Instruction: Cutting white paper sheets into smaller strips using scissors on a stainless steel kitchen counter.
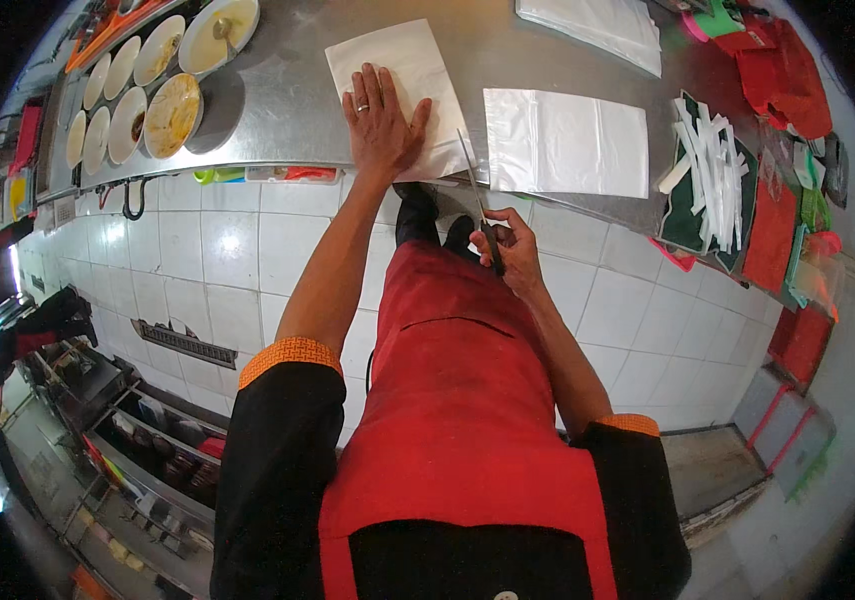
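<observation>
My left hand (382,124) lies flat, palm down, on a stack of whitish sheets (408,56), pressing it to the steel table (288,97). The stack's near edge reaches the table's front edge. In my right hand (513,251) is a knife (478,187) with a black handle, its thin blade pointing up and away from me. The blade's tip is beside the stack's right edge; whether it touches cannot be told. To the right lies a second stack of white plastic sheets or bags (570,142).
Several bowls (172,116) with food or sauce stand at the left. More plastic sheets (596,30) lie at the back. White strips (709,172) fill a dark green container (679,214) at the right, near red bags (784,75). A drain grate (183,343) crosses the tiled floor.
</observation>
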`<state>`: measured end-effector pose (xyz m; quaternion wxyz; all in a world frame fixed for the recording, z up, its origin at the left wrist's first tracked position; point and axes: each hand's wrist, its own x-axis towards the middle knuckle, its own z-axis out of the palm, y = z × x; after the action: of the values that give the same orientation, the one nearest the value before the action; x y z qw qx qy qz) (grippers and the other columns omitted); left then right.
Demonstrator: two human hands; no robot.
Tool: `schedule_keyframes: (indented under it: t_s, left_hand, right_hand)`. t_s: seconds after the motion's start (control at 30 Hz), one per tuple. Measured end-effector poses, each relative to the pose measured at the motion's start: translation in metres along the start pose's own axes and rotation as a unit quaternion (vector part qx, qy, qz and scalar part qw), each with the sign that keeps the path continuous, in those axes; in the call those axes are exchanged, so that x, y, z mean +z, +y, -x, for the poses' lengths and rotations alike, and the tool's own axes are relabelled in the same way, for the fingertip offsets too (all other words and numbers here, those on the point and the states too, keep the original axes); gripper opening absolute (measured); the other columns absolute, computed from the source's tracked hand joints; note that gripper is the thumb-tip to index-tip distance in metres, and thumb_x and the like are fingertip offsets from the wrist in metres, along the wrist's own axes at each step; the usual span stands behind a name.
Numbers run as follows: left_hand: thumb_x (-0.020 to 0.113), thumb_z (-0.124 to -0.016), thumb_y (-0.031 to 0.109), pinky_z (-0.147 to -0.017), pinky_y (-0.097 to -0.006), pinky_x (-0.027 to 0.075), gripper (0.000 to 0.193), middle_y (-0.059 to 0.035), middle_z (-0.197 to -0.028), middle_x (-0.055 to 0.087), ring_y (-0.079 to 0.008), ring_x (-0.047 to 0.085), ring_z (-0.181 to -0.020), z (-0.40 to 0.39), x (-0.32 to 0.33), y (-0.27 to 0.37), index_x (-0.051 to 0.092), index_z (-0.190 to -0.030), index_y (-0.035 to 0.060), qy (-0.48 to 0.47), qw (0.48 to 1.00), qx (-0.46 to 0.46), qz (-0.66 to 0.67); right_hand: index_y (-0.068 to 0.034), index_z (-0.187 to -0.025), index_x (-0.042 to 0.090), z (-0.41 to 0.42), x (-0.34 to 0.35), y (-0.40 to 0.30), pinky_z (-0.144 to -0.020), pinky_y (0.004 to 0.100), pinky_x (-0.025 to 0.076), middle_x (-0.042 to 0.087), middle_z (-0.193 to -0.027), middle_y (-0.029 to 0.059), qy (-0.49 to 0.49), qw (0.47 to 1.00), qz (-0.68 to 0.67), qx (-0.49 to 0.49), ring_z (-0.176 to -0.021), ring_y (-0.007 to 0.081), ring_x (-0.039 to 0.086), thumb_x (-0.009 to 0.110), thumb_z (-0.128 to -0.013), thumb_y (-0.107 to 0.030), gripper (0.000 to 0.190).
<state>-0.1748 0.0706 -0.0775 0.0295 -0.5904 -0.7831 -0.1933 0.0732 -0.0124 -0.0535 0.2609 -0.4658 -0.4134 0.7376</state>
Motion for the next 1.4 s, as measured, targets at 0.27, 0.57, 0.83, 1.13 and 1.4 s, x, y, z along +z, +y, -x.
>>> schedule_keyframes:
  t_s: [0.27,0.57,0.83,1.13,1.4]
  left_hand:
    - [0.038,-0.094,0.055,-0.115,-0.0510,0.008,0.080,-0.0250,-0.153,0.018,-0.0377,0.015,-0.143,-0.001,0.001,0.001,0.025,-0.145,-0.0044,-0.004,1.000,0.004,0.001]
    - [0.040,-0.093,0.055,-0.115,-0.0512,0.009,0.080,-0.0248,-0.153,0.018,-0.0376,0.015,-0.143,-0.002,0.003,0.000,0.024,-0.145,-0.0039,0.001,1.000,0.004,0.005]
    - [0.042,-0.092,0.054,-0.114,-0.0507,0.012,0.078,-0.0252,-0.150,0.024,-0.0374,0.020,-0.141,0.003,-0.001,-0.004,0.032,-0.142,-0.0045,0.027,1.000,0.008,-0.004]
    - [0.040,-0.092,0.056,-0.114,-0.0502,0.011,0.079,-0.0239,-0.152,0.022,-0.0358,0.019,-0.142,0.004,-0.001,-0.005,0.030,-0.143,-0.0035,0.017,1.000,0.003,-0.013]
    - [0.038,-0.093,0.056,-0.115,-0.0499,0.009,0.079,-0.0236,-0.152,0.021,-0.0356,0.017,-0.143,0.004,-0.002,-0.003,0.029,-0.144,-0.0035,0.012,1.000,-0.001,-0.005]
  right_hand:
    - [-0.003,-0.111,0.055,-0.001,-0.002,0.004,-0.047,0.0183,0.037,0.056,-0.069,-0.0028,-0.001,1.000,-0.009,-0.004,-0.054,0.0035,0.047,0.077,-0.081,-0.019,0.040]
    - [-0.003,-0.111,0.055,-0.001,-0.002,0.007,-0.046,0.0192,0.038,0.056,-0.068,-0.0015,0.007,0.999,-0.034,0.003,-0.053,0.0044,0.049,0.078,-0.081,-0.018,0.041]
    - [-0.003,-0.111,0.055,0.003,0.005,0.004,-0.044,0.0179,0.038,0.057,-0.069,-0.0006,0.000,0.999,-0.037,0.003,-0.052,0.0042,0.050,0.079,-0.080,-0.020,0.043]
    - [-0.001,-0.109,0.055,-0.007,0.009,-0.001,-0.044,0.0182,0.038,0.058,-0.070,0.0004,0.011,1.000,-0.012,-0.001,-0.051,0.0043,0.049,0.079,-0.079,-0.021,0.044]
    - [-0.001,-0.108,0.055,-0.011,0.012,-0.008,-0.044,0.0182,0.038,0.059,-0.069,0.0002,0.011,1.000,-0.001,0.004,-0.051,0.0039,0.049,0.079,-0.079,-0.020,0.043]
